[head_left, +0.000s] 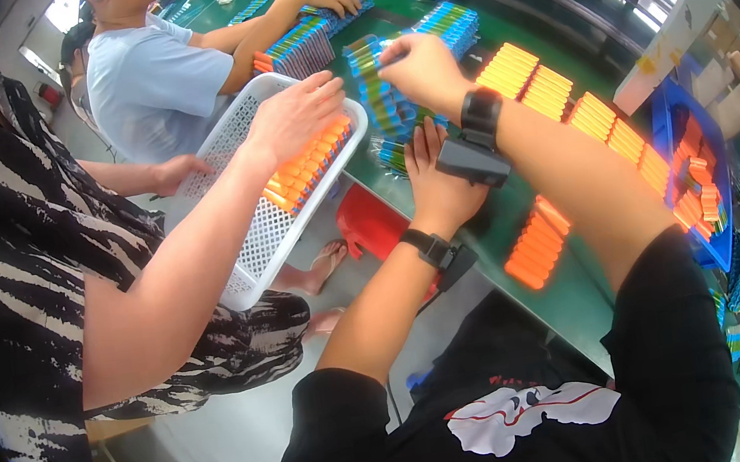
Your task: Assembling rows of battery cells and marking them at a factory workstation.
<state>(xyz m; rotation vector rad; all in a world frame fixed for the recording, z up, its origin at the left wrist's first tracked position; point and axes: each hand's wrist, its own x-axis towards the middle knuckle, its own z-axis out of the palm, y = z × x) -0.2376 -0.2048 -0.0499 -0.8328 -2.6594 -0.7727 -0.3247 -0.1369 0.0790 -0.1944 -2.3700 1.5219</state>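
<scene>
left hand flat, released, at table edge | right hand grasping blue packs | basket crowds left

**Bright overhead light, heavy fisheye bend**

Light came from above and beyond the fingers, leaving pale glare streaks on the green desk far past them. Colours looked saturated. Shadows were soft. Straight edges curved toward the black rim, and detail softened at the margins, well away from the fingers.
</scene>
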